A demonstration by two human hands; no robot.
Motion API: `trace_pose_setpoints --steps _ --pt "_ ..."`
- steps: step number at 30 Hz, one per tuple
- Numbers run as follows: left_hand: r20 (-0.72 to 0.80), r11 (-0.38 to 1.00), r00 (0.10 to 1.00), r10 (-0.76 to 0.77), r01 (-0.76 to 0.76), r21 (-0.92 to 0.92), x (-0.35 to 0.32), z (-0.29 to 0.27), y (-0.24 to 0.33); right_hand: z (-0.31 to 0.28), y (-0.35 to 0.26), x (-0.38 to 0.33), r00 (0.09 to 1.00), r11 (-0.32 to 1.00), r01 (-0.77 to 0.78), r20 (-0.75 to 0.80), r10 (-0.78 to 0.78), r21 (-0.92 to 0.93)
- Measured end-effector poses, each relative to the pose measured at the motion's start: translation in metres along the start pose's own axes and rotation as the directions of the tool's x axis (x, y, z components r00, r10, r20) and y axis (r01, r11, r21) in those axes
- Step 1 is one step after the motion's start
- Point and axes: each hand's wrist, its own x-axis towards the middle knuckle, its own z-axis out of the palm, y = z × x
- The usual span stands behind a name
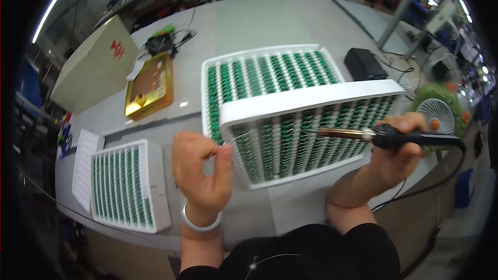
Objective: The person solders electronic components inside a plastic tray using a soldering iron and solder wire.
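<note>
My right hand (399, 137) grips a soldering iron (394, 137) by its black handle, the tip pointing left. The tip is at the face of a white tray (311, 98) filled with rows of green parts. That tray is tilted up in front of a second white tray (209, 109) of green parts lying behind it. At the tilted tray's left edge, my left hand (201, 168) is closed, thumb against the fingers. A thin solder wire (243, 139) runs from it toward the rows. Whether the iron's tip touches a part I cannot make out.
Another filled tray (122, 184) stands at the left, beside an empty-looking white tray (87, 168). Further back are a yellow box (150, 87), a large cream-coloured box (96, 65) and a black box (364, 64). A green fan (438, 111) is at the right, near the iron's black cord (450, 171).
</note>
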Motion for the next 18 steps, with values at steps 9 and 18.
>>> trace_pose_setpoints --steps 9,18 --pt "-0.139 0.992 0.99 -0.019 0.001 -0.129 -0.004 -0.001 0.012 -0.007 0.006 0.005 0.995 0.897 -0.049 -0.06 0.083 0.439" --pt "0.031 0.975 0.992 0.122 -0.126 0.181 -0.001 0.006 0.017 0.027 0.013 -0.003 0.949 0.971 0.197 -0.222 -0.223 -0.134"
